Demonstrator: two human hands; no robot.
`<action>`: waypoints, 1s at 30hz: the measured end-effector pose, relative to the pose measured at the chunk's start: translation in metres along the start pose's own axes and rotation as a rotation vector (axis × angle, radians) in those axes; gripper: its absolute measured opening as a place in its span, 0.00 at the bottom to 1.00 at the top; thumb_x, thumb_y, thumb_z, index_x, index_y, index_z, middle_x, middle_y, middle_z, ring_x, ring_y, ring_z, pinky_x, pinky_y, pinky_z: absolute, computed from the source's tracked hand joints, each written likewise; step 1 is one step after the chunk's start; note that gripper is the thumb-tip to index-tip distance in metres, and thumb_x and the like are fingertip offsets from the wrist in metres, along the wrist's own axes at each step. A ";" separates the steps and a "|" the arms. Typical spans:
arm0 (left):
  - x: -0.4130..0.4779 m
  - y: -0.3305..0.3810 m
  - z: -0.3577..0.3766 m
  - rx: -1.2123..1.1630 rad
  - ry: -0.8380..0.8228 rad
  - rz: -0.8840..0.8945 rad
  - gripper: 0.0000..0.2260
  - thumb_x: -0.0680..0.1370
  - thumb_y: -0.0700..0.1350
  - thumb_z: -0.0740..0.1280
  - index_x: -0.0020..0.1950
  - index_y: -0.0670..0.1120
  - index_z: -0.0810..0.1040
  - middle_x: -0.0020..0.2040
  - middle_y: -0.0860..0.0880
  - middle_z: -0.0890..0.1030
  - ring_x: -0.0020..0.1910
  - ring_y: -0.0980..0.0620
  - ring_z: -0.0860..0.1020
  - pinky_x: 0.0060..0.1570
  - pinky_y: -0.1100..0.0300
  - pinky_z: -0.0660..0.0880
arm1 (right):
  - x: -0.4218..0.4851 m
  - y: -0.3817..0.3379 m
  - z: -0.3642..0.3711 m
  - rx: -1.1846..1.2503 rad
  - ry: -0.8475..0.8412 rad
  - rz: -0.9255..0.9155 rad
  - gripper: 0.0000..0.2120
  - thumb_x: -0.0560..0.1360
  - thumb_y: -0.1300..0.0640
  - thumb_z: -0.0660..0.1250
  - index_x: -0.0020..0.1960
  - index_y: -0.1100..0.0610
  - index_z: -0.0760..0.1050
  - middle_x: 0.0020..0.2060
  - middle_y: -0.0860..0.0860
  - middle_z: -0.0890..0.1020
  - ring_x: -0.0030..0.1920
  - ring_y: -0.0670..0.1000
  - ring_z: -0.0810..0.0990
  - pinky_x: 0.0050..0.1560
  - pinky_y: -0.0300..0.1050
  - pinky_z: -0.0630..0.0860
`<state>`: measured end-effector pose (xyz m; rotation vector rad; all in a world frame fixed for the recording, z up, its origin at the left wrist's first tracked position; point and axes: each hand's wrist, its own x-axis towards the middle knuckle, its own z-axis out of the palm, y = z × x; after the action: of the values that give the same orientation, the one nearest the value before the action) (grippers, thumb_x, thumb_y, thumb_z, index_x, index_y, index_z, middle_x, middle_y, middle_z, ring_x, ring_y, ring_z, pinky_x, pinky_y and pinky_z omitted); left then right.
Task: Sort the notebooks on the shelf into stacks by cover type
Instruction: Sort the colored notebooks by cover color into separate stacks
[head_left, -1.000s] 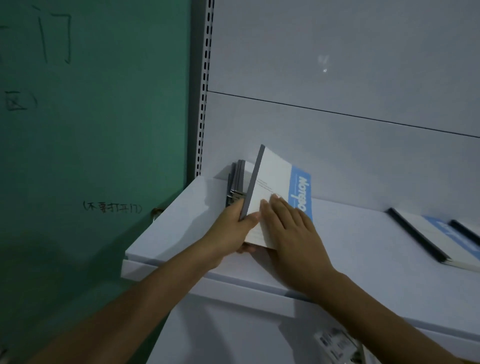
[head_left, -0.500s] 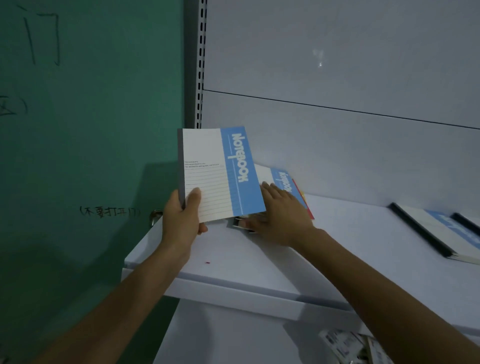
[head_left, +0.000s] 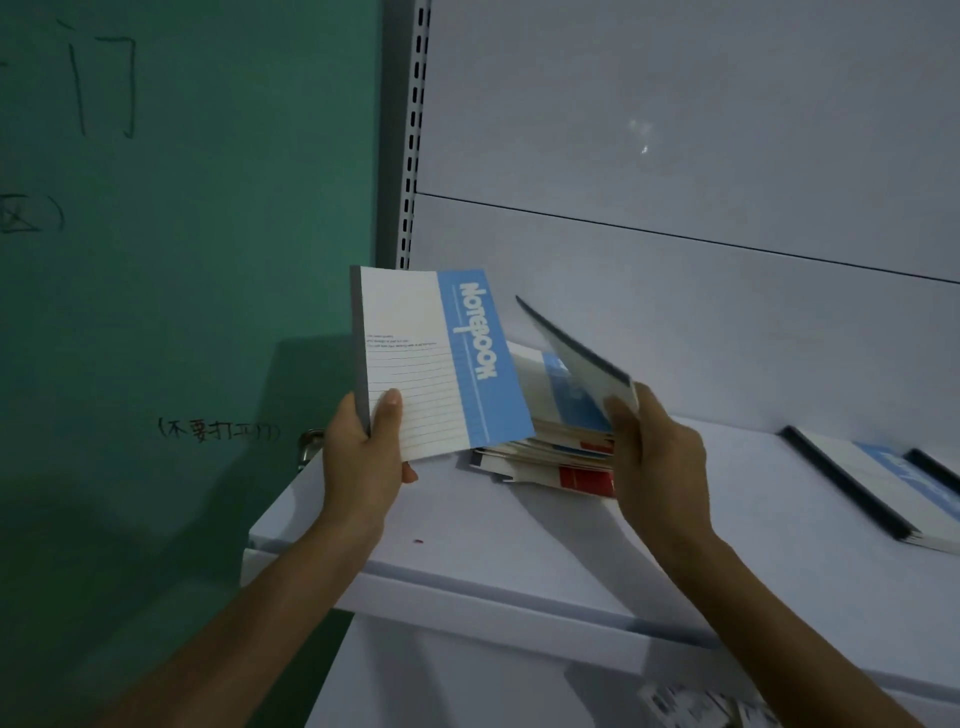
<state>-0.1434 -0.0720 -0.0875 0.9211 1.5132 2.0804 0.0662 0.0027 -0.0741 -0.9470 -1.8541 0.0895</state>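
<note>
My left hand (head_left: 363, 457) grips a white-and-blue notebook (head_left: 441, 358) by its lower left corner and holds it upright above the shelf's left end. My right hand (head_left: 654, 457) pinches a second notebook (head_left: 576, 348) at its lower corner, tilted up off the pile so I mostly see its edge and underside. Beneath it lies a loose pile of notebooks (head_left: 550, 457), some with blue covers and some with red, on the white shelf (head_left: 519, 540). The pile's right side is hidden behind my right hand.
A stack of blue-and-white notebooks with dark spines (head_left: 878, 488) lies at the shelf's right end. A green door (head_left: 182, 312) with handwriting and a metal handle stands to the left. The white back panel (head_left: 675, 156) rises behind the shelf.
My left hand has kept the blue notebook raised and upright. My right hand, which was pressing flat on the pile, now lifts another notebook off it by the corner.
</note>
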 end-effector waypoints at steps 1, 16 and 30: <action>-0.002 0.001 0.001 0.022 -0.018 0.010 0.06 0.82 0.46 0.60 0.57 0.48 0.72 0.45 0.53 0.78 0.39 0.56 0.75 0.23 0.68 0.72 | 0.003 -0.003 0.000 0.054 0.027 0.055 0.11 0.82 0.52 0.53 0.57 0.54 0.71 0.40 0.48 0.79 0.36 0.53 0.80 0.34 0.50 0.80; -0.050 0.039 0.023 -0.063 -0.322 0.072 0.11 0.75 0.56 0.56 0.51 0.55 0.74 0.38 0.54 0.82 0.33 0.55 0.82 0.23 0.65 0.74 | -0.029 -0.034 0.021 -0.255 0.007 -0.663 0.21 0.81 0.47 0.55 0.71 0.53 0.63 0.68 0.54 0.72 0.69 0.55 0.70 0.65 0.55 0.70; -0.096 0.041 0.086 -0.015 -0.638 0.315 0.09 0.76 0.52 0.58 0.55 0.57 0.71 0.52 0.67 0.80 0.54 0.63 0.79 0.44 0.65 0.79 | -0.037 0.008 -0.064 0.628 0.149 0.393 0.27 0.72 0.42 0.66 0.68 0.46 0.63 0.62 0.39 0.73 0.62 0.40 0.74 0.51 0.35 0.78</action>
<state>-0.0127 -0.0911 -0.0583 1.7022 1.0594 1.7204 0.1286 -0.0373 -0.0745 -0.8220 -1.3488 0.7718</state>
